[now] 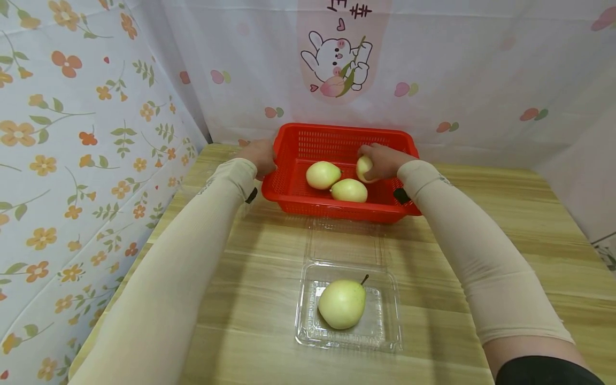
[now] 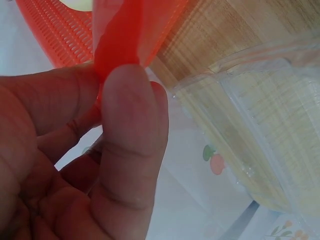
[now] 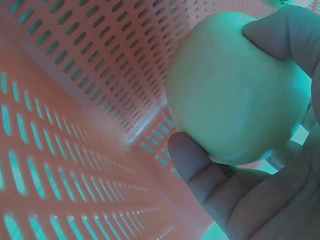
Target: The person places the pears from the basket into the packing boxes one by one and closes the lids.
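With my right hand (image 1: 382, 161) I grip a pale yellow pear (image 1: 364, 168) in the red slotted basket (image 1: 337, 210); two more pears (image 1: 323, 175) lie to its left. My left hand (image 1: 262, 158) pinches the basket's left rim. Nearer, a stemmed pear (image 1: 341, 305) sits in an open clear box (image 1: 389, 321).

Wood-grain table (image 1: 520, 230) spreading towards six o'clock, flower-print cloth (image 1: 77, 187) hanging at nine o'clock, white printed cloth (image 1: 447, 59) hanging at twelve o'clock, cartoon rabbit (image 1: 328, 56) on it clutching a pink tulip (image 1: 332, 87), small heart (image 1: 340, 24) floating at its twelve o'clock
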Demonstrator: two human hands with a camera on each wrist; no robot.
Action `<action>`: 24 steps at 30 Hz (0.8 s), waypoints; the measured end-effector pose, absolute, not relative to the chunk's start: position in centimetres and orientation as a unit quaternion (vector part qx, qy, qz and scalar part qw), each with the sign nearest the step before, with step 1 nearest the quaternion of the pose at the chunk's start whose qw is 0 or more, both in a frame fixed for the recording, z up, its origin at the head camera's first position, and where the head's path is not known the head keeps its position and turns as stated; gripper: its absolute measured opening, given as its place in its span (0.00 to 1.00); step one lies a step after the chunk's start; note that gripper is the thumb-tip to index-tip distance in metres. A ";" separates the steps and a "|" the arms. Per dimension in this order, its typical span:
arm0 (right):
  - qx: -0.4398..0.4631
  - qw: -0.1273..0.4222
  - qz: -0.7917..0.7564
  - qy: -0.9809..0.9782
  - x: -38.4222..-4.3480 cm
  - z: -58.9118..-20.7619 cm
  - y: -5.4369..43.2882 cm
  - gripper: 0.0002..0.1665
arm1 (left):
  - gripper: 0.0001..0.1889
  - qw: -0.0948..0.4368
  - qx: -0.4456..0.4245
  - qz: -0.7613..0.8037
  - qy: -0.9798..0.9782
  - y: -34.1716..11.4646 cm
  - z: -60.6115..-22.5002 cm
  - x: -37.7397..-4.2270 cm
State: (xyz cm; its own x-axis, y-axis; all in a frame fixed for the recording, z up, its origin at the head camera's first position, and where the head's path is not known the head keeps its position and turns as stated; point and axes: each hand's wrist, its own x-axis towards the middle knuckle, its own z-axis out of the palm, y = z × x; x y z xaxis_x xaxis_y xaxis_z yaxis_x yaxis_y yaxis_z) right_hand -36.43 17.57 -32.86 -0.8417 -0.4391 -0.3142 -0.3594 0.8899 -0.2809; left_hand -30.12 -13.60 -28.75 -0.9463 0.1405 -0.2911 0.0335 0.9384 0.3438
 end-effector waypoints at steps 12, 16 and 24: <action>-0.257 0.160 -0.100 0.948 -35.7 -32.3 17.3 0.34 | 0.08 0.160 0.034 0.176 0.971 -13.4 -28.6 -29.9; -0.263 0.155 -0.099 0.947 -35.3 -32.0 17.2 0.33 | 0.09 0.160 0.035 0.174 0.971 -13.3 -28.5 -29.9; -0.279 0.145 -0.102 0.944 -34.8 -31.3 16.7 0.32 | 0.07 0.154 0.045 0.177 0.971 -13.4 -28.6 -29.7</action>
State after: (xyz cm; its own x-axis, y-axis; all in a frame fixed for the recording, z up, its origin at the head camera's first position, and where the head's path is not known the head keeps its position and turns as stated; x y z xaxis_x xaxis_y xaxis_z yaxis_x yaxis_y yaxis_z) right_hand -34.75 16.70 -31.31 -0.8028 -0.5554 -0.2171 -0.4962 0.8241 -0.2732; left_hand -29.73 -13.40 -28.56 -0.9483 0.1430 -0.2834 0.0336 0.9330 0.3582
